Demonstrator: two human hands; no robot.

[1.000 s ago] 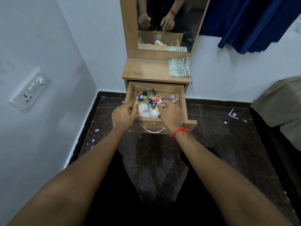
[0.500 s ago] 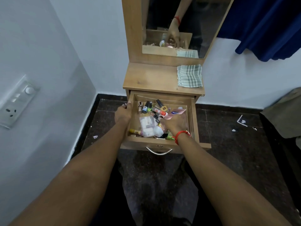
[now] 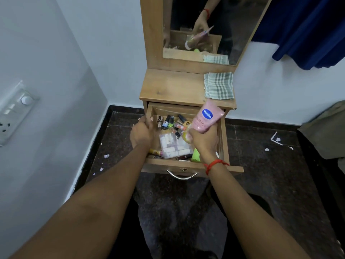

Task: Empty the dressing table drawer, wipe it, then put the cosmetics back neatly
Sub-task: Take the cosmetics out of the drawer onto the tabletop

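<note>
Pink soft plastic lotion tube [image 3: 207, 118] | lower end gripped in right hand [image 3: 203, 141], above wooden drawer [image 3: 223, 139] | left hand [image 3: 141, 133] curled round drawer wall | likely light, squashy, slick: grip mid-body, gently

Tube [image 3: 207, 118]: pink, blue oval label. Cloth [image 3: 218, 86]: green-and-white check. Drawer [image 3: 158, 166]: light brown woodgrain. Drawer handle [image 3: 182, 177]: silver. Curtain [image 3: 308, 30]: dark blue. Wrist thread [image 3: 214, 164]: red. Walls [image 3: 74, 53]: pale bluish-white. Floor [image 3: 261, 174] — dark, speckled stone.

Matt wood-grain drawer [image 3: 186, 164] with shiny metal handle [image 3: 182, 176], glossy pink plastic tube [image 3: 207, 117], checked woven cloth [image 3: 218, 85], polished speckled stone floor [image 3: 261, 176].
</note>
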